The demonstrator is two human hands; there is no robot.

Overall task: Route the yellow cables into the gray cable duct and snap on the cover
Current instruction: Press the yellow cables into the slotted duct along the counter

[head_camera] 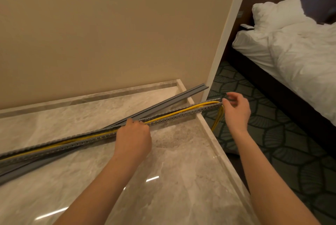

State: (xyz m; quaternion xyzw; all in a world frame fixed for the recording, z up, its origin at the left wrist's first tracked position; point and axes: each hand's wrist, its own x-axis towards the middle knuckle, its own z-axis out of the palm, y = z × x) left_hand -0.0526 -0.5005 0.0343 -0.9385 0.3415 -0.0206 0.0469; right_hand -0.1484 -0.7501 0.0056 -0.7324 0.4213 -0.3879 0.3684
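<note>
Cables, yellow, lie inside the gray slotted duct, which runs aslant across the marble worktop from the near left to the far right corner. The duct's right end juts just past the worktop's edge, and there the cables spill out and hang down toward the patterned carpet. The cover, a plain gray strip, lies loose beside the duct on its far side, crossing under it toward the left and not snapped on.

The left hand rests on the duct about midway along, knuckles up, its grip pressed down over the slotted wall and the cables there; the fingertips are hidden, so whether they pinch a cable cannot be told. The right hand hovers at the duct's right end, just beside where the cables leave it, its grip loosely spread with fingers curled and nothing in it; the fingertips are blurred.

A beige wall stands behind the worktop, and a bed with white linen lies far right
</note>
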